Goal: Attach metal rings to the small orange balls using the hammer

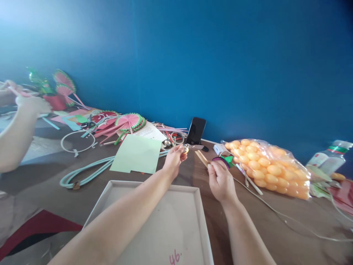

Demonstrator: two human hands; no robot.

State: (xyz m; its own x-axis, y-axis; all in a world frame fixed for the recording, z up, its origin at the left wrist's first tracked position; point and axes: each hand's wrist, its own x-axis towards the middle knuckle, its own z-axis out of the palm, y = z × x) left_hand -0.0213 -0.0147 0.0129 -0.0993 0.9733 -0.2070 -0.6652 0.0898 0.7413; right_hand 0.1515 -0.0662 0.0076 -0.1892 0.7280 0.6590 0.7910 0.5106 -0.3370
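My left hand point(174, 161) is raised over the far edge of the tray, its fingers pinched on a small shiny gold and silver thing point(185, 149) whose kind I cannot make out. To its right, my right hand point(223, 182) is closed around a flat wooden stick point(202, 158) that points up and left. A purple and green piece point(227, 160) shows right behind that hand; whether it is held too I cannot tell. Below my forearms lies a shallow white tray point(176, 224) marked "46". A pale green paper sheet point(136, 154) lies left of my left hand.
A black phone point(196, 130) leans against the blue wall. At right lie a clear bag of orange balls point(264, 162), a white cable point(270, 206) and a bottle point(329, 156). Paper fans point(129, 122) and a pale blue tube coil point(88, 171) are left. Another person's hands point(31, 103) work far left.
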